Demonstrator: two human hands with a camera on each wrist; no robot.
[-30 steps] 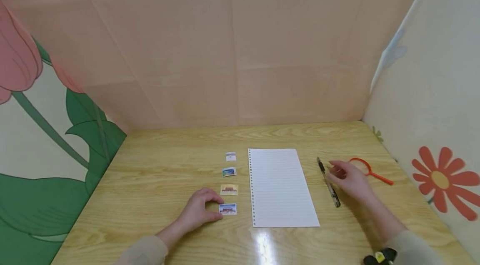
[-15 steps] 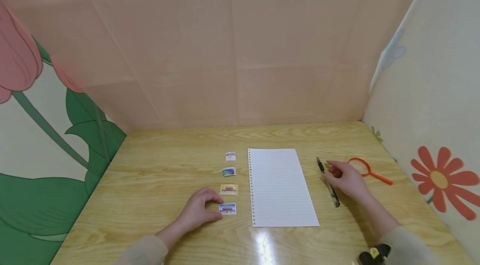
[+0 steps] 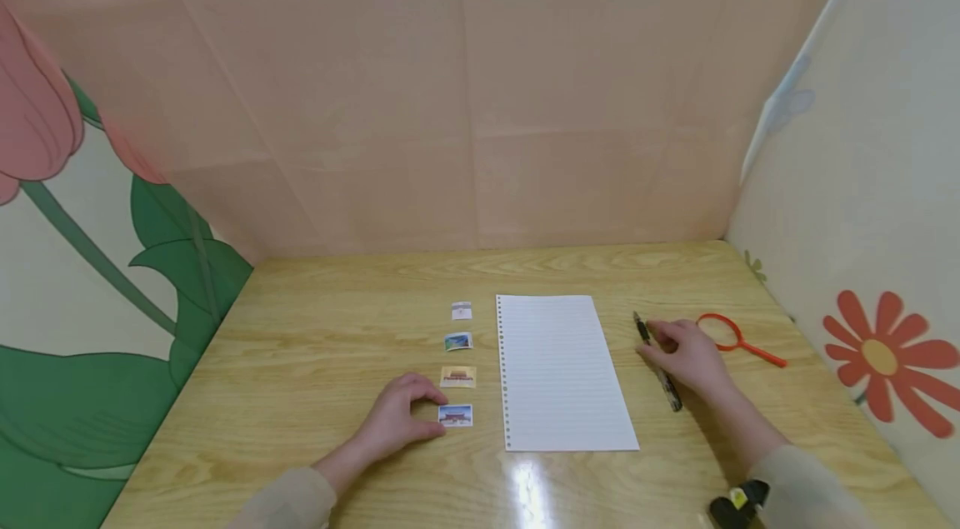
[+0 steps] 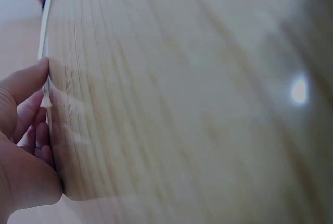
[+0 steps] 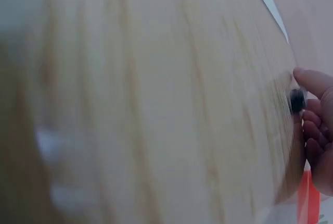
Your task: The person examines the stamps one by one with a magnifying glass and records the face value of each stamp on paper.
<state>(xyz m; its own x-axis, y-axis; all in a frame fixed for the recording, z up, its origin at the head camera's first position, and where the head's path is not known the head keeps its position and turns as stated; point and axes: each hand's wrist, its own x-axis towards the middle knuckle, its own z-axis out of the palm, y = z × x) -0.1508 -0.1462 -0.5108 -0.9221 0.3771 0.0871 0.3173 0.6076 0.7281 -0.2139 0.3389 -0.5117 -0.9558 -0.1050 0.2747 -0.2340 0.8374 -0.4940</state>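
In the head view, my left hand (image 3: 401, 419) holds the nearest postage stamp (image 3: 455, 416) by its left side, index finger and thumb at opposite edges. The stamp has a red building under a blue sky and lies flat. Above it in a column lie a yellow stamp (image 3: 458, 377), a blue-green stamp (image 3: 458, 341) and a pale stamp (image 3: 461, 311). My right hand (image 3: 692, 356) hovers over a black pen (image 3: 667, 389), its thumb reaching across the barrel. In the right wrist view, the black pen end (image 5: 297, 100) shows between thumb and fingers; a firm grip is not visible.
A lined sheet of punched paper (image 3: 564, 375) lies between the stamps and the pen. A red-framed magnifying glass (image 3: 742, 346) lies right of the right hand. By the right sleeve is a black and yellow object (image 3: 738, 502), partly hidden. Flowered panels flank the wooden table (image 3: 315, 346).
My right hand has moved slightly left, from beside the pen to over it, and the black and yellow object by the sleeve shifted left too. The left hand and stamps stay put.
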